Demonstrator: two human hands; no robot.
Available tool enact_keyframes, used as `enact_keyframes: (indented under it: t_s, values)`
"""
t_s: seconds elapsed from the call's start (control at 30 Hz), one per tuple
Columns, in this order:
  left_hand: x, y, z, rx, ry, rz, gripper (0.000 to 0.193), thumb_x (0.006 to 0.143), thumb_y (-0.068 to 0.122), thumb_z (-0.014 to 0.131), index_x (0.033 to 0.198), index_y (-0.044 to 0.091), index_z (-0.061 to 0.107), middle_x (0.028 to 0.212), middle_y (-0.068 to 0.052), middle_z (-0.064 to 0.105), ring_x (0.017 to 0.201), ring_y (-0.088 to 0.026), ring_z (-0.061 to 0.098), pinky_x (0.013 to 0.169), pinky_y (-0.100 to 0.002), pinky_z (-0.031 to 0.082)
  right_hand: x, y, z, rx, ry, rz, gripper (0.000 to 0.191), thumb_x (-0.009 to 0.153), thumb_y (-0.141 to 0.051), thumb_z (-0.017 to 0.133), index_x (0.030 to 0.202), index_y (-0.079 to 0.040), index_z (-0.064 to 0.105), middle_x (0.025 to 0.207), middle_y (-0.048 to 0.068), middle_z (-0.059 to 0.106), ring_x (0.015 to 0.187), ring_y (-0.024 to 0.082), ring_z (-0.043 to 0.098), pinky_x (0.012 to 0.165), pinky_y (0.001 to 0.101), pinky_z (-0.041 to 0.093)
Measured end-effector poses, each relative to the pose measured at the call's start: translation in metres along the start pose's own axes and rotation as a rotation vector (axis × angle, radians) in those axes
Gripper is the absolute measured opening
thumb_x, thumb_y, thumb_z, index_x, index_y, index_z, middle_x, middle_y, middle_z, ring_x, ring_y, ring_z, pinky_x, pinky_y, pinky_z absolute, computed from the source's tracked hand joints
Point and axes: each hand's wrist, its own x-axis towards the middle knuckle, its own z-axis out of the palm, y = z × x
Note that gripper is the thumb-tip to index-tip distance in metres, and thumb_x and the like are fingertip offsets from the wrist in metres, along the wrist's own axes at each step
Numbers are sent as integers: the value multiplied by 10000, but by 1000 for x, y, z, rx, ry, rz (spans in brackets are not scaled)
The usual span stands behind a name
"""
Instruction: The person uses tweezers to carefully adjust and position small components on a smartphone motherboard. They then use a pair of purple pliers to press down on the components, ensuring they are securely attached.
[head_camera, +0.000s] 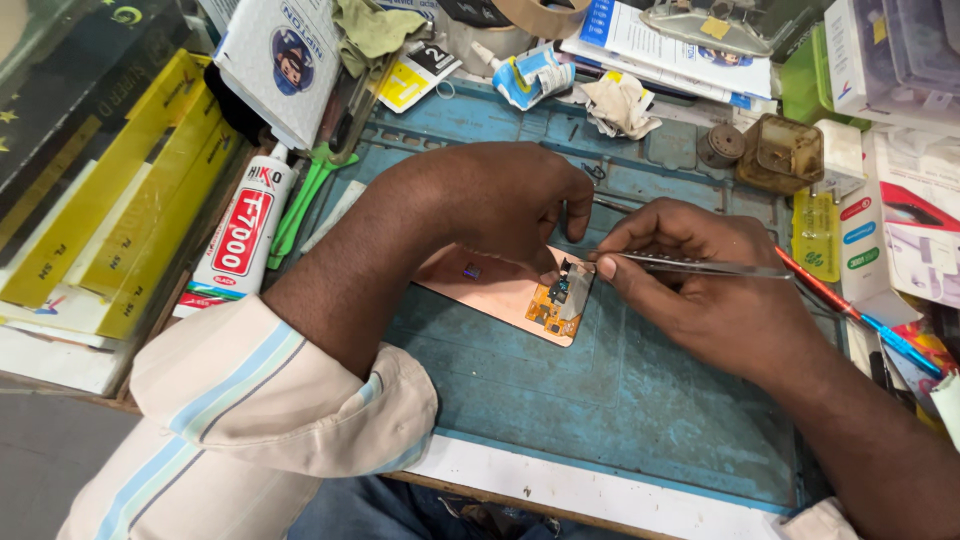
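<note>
Far left: stacked yellow flat boxes (130, 190); beside them a white adhesive tube (243, 240) with red label and green-handled pliers (305, 200). Centre, on the blue work mat (620, 400): copper-backed phone display panel (500, 285), orange flex board (553, 305) at its right end. Left hand (490, 205) lies over the panel, fingertips pressing near the flex. Right hand (700, 275) pinches steel tweezers (690, 265), tips closed at the flex connector. Far right: red-and-blue screwdriver (860, 315), brown plastic container (782, 152).

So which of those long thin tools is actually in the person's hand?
The metal tweezers, pinched in the right hand. The green-handled tool and the red-and-blue one lie untouched on the bench.
</note>
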Motion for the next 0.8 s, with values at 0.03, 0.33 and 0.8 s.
enact_keyframes:
  t_s: [0.03,0.33,0.8]
  values:
    - [0,-1,0,-10,-12,-19,489,669,274,894,1107,171,702,911,-41,751,868,-222,735,735,-395,567,0,0,0,2,9,-22,159,884,-167,767,989,-52,738,779,15,768,667,57,674,563,258,519]
    - [7,-8,6,-68,38,40,276,793,255,801,1047,165,745,945,-35,780,887,-214,748,738,-379,566,0,4,-4,66,8,-38,151,853,-117,724,982,-39,718,850,21,793,756,51,735,647,243,586]
    - [14,-9,9,-9,65,78,376,736,188,849,1090,143,732,1031,-72,758,975,-267,728,786,-397,572,0,0,0,16,-11,31,151,838,-185,754,936,-70,753,741,7,760,602,84,677,534,276,532]
